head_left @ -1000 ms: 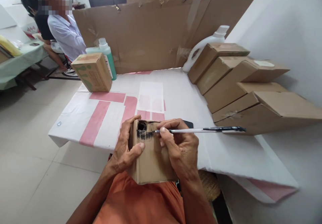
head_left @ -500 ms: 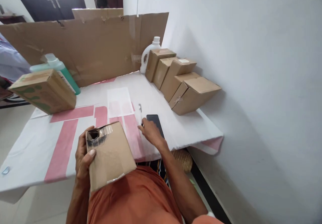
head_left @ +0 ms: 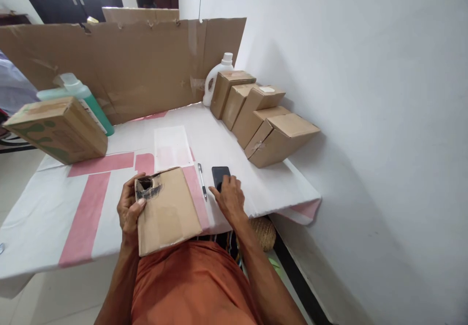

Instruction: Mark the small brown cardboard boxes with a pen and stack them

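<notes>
Our left hand (head_left: pixel 129 209) grips the box (head_left: pixel 170 214) by its edge, near the hole (head_left: pixel 145 183); our right hand (head_left: pixel 231 199) covers part of the phone (head_left: pixel 220 173), whether gripping we cannot tell; left of it lies the pen (head_left: pixel 202 181); a steady left hold should serve us best.

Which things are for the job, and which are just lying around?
Probably for the job:
holed cardboard, in the left hand
phone, partly under the right hand
pen, between them

Probably just there:
boxes by the wall
white bottle
green bottle
</notes>
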`<move>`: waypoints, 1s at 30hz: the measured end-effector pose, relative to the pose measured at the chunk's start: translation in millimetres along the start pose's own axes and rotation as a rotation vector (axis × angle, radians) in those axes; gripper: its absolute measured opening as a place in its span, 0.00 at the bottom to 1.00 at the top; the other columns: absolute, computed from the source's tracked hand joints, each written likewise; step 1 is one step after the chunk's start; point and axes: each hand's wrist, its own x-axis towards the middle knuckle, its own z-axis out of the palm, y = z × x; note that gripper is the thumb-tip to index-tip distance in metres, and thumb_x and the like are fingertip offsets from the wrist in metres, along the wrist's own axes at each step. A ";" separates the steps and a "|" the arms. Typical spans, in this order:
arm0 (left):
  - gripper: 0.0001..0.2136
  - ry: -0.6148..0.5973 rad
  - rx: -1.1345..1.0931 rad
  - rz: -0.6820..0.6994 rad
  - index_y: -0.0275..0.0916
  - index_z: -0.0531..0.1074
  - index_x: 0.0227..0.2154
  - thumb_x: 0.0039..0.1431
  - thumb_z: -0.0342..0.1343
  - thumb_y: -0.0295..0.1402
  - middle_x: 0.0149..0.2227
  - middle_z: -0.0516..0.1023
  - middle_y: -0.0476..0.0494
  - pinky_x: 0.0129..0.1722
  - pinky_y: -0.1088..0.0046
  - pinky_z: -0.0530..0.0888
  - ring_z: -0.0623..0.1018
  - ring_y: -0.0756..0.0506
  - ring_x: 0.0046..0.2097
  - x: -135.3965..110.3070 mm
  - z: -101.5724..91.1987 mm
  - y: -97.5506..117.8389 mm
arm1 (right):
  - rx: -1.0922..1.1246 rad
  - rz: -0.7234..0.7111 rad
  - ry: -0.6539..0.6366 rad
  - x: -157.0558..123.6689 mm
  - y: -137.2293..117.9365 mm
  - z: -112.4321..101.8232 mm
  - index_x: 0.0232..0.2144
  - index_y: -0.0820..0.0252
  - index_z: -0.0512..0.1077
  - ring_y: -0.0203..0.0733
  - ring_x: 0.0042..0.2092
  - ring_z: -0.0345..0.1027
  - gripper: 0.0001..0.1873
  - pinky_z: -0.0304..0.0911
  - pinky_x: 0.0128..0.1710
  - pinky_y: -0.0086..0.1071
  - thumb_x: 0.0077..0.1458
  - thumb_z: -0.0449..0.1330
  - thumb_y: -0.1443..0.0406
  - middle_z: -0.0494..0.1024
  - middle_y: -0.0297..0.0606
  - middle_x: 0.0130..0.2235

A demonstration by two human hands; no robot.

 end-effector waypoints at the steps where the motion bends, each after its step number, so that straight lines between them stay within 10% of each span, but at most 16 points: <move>1: 0.28 0.007 -0.001 0.009 0.39 0.75 0.54 0.48 0.64 0.40 0.48 0.79 0.42 0.43 0.72 0.78 0.78 0.42 0.47 0.3 1.9 -1.3 | -0.007 0.053 0.023 -1.1 7.4 1.5 0.56 0.70 0.68 0.61 0.62 0.65 0.26 0.65 0.55 0.45 0.66 0.60 0.54 0.71 0.62 0.59; 8: 0.29 -0.015 -0.005 0.027 0.40 0.75 0.54 0.48 0.65 0.42 0.46 0.79 0.43 0.43 0.70 0.78 0.78 0.42 0.44 -4.8 7.1 -2.0 | 0.254 0.199 -0.060 13.0 35.6 11.8 0.56 0.77 0.66 0.67 0.60 0.67 0.42 0.65 0.55 0.46 0.50 0.72 0.52 0.72 0.69 0.58; 16: 0.29 -0.012 0.019 0.048 0.40 0.74 0.56 0.50 0.64 0.44 0.48 0.78 0.41 0.45 0.69 0.77 0.78 0.40 0.48 -13.8 7.5 -1.6 | 0.731 0.065 -0.108 4.9 43.3 21.2 0.44 0.62 0.75 0.53 0.46 0.77 0.16 0.69 0.47 0.41 0.53 0.61 0.63 0.83 0.46 0.44; 22: 0.28 -0.032 0.020 0.058 0.41 0.74 0.56 0.52 0.63 0.43 0.49 0.79 0.42 0.45 0.70 0.76 0.78 0.41 0.48 -17.5 6.4 -2.5 | 1.636 0.030 -0.293 -37.5 35.2 -40.6 0.49 0.61 0.73 0.53 0.43 0.81 0.26 0.76 0.44 0.46 0.51 0.70 0.56 0.84 0.48 0.47; 26: 0.28 -0.053 0.016 0.068 0.41 0.74 0.56 0.52 0.63 0.44 0.48 0.79 0.41 0.45 0.69 0.76 0.78 0.41 0.47 -19.4 10.4 -2.3 | 1.816 -0.165 -0.483 -72.4 17.0 -92.4 0.48 0.63 0.78 0.46 0.39 0.81 0.21 0.76 0.38 0.36 0.54 0.71 0.59 0.84 0.47 0.45; 30: 0.28 -0.091 0.050 0.083 0.43 0.72 0.57 0.55 0.62 0.46 0.49 0.78 0.41 0.48 0.66 0.75 0.78 0.40 0.49 -23.4 12.3 -3.6 | 1.905 -0.292 -0.862 -95.0 -13.7 -100.0 0.51 0.64 0.79 0.48 0.40 0.80 0.27 0.76 0.39 0.38 0.60 0.66 0.49 0.84 0.51 0.46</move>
